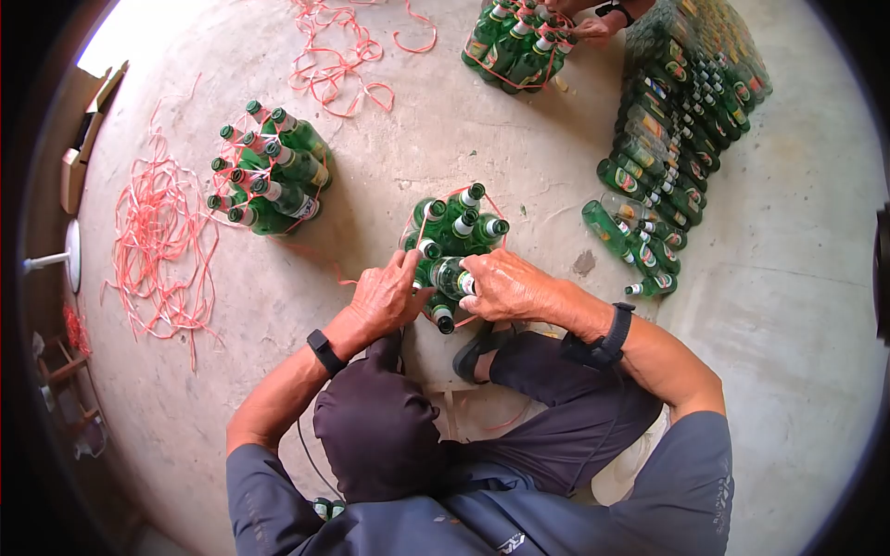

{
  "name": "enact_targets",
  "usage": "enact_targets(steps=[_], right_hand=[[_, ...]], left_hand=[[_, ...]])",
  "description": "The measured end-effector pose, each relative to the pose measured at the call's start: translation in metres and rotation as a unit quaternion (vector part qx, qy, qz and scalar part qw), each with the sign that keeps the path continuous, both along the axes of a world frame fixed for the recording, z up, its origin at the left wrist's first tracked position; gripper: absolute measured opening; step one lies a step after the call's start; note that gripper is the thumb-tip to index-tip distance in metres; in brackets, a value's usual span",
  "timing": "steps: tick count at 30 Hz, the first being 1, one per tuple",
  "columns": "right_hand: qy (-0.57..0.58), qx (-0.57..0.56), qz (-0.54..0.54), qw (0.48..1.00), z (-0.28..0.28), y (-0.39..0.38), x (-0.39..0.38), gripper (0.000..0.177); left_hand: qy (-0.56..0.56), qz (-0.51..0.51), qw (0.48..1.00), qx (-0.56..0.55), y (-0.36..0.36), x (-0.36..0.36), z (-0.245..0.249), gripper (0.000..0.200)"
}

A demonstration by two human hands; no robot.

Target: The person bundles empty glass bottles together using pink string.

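Several green bottles (pixel 456 232) stand close together on the floor in front of me, with pink string (pixel 491 204) around them. My left hand (pixel 387 295) is at the near left side of this group, its fingers bent and pressed together by the string; what they pinch is too small to make out. On the right side, my right hand (pixel 505 285) has its fingers wrapped on a bottle (pixel 449 276) whose mouth end is partly hidden by the hand. One more bottle neck (pixel 443 320) pokes out between my hands, tilted toward me.
A tied bottle bundle (pixel 269 171) stands at the left, beside a tangled string pile (pixel 158 250). Further off, a person's hand (pixel 598 28) is at another bundle (pixel 519 46). Stacked bottles (pixel 667 139) lie at the right. More string (pixel 338 65) lies at the back.
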State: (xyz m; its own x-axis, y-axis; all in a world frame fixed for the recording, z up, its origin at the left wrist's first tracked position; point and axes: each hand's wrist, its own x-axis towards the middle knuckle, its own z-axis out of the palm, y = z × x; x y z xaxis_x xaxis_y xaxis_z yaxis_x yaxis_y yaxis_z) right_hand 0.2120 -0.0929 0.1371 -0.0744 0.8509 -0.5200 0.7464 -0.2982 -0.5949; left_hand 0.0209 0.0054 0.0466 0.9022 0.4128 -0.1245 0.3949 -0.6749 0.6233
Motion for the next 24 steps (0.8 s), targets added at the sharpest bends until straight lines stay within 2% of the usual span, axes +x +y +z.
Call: enact_targets(steps=[1, 3, 4, 7, 9, 10, 11, 13, 16, 18, 19, 21, 22, 24], right_hand=[[0.0, 0.0, -0.001, 1.0, -0.003, -0.001, 0.002, 0.026], [0.042, 0.035, 0.009, 0.998, -0.011, -0.002, 0.008, 0.028], [0.042, 0.036, 0.009, 0.998, -0.012, -0.003, 0.01, 0.028], [0.066, 0.039, 0.008, 0.997, -0.013, -0.003, 0.013, 0.031], [0.049, 0.001, 0.016, 0.999, -0.014, -0.003, 0.013, 0.042], [0.05, 0.001, 0.015, 0.999, -0.013, -0.004, 0.013, 0.042], [0.052, -0.001, 0.014, 0.999, -0.012, -0.004, 0.013, 0.041], [0.054, -0.003, 0.013, 0.998, -0.015, -0.005, 0.013, 0.04], [0.054, 0.023, 0.03, 0.998, -0.026, -0.008, 0.019, 0.031], [0.107, 0.025, 0.087, 0.99, -0.026, -0.002, 0.033, 0.022], [0.104, 0.075, 0.082, 0.988, -0.014, 0.005, 0.039, 0.016], [0.004, 0.165, 0.027, 0.986, -0.032, 0.013, 0.05, 0.018], [0.005, 0.164, 0.027, 0.986, -0.038, 0.016, 0.052, 0.018], [-0.209, 0.187, 0.034, 0.959, -0.047, 0.026, 0.05, 0.021]], left_hand=[[0.0, -0.001, 1.0, 0.0, 0.0, 0.0, 0.0, 0.048], [-0.044, -0.094, 0.994, -0.027, -0.001, 0.0, -0.001, 0.052], [-0.082, -0.108, 0.99, -0.026, -0.001, 0.0, 0.0, 0.062], [-0.064, -0.103, 0.991, -0.06, 0.004, 0.008, 0.014, 0.067], [-0.055, -0.112, 0.991, -0.047, 0.005, 0.015, 0.016, 0.068], [-0.047, -0.119, 0.991, -0.034, 0.005, 0.018, 0.017, 0.068], [-0.046, -0.119, 0.991, -0.034, 0.005, 0.023, 0.018, 0.068], [0.047, -0.119, 0.992, -0.02, 0.005, 0.03, 0.021, 0.063], [0.004, -0.113, 0.994, 0.004, 0.0, 0.031, 0.013, 0.06], [0.009, -0.112, 0.994, -0.006, -0.001, 0.031, 0.015, 0.059], [0.012, -0.11, 0.994, -0.013, -0.001, 0.031, 0.017, 0.057], [-0.009, -0.108, 0.994, -0.008, -0.001, 0.03, 0.012, 0.057], [-0.031, -0.109, 0.994, -0.004, -0.001, 0.029, 0.01, 0.057], [-0.021, -0.114, 0.993, -0.009, 0.0, 0.029, 0.013, 0.057]])
